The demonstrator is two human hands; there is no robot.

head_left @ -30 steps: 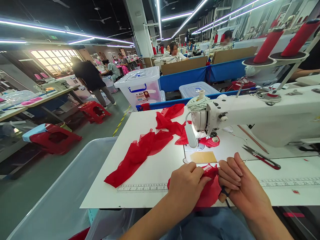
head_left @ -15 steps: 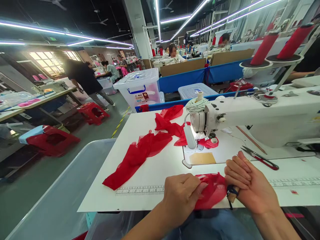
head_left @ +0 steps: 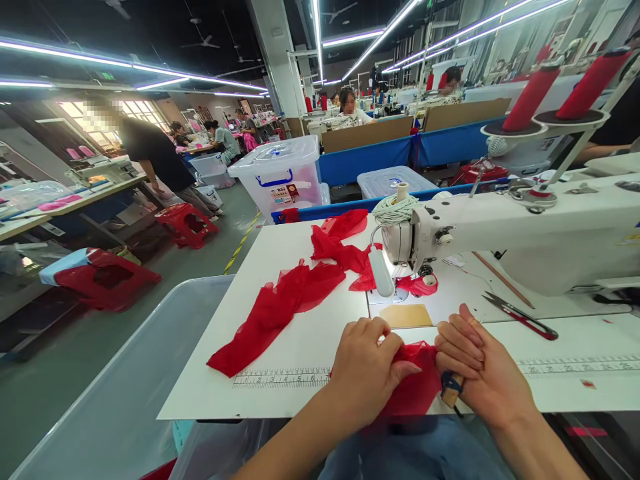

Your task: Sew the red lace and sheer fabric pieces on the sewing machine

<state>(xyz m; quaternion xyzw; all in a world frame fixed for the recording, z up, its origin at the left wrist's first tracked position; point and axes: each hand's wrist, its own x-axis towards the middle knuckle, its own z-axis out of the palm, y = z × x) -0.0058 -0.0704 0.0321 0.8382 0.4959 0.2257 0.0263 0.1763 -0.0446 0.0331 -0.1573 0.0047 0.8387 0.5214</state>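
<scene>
My left hand (head_left: 367, 370) is closed, pinching sheer red fabric (head_left: 413, 383) at the table's front edge. My right hand (head_left: 483, 367) is curled into a fist around a tool with a wooden handle (head_left: 450, 395) wrapped in dark blue; most of it is hidden by my fingers. The fabric stretches between the two hands and touches the right fist. Beyond them is the sewing machine (head_left: 500, 233), with red fabric (head_left: 417, 285) by its needle area. Thread snips (head_left: 520, 315) lie to the right of my right hand.
A long red fabric strip (head_left: 280, 297) lies across the white table (head_left: 200, 393), left of the machine. A printed ruler (head_left: 285, 378) runs along the front edge. Left of the table is a clear plastic bin (head_left: 125, 393). Red thread cones (head_left: 533, 97) stand at right. A person (head_left: 155, 153) stands at far left.
My right hand has moved left, closer to my left hand, carrying the wooden-handled tool. My left hand has shifted slightly up, and the fabric between them is more bunched.
</scene>
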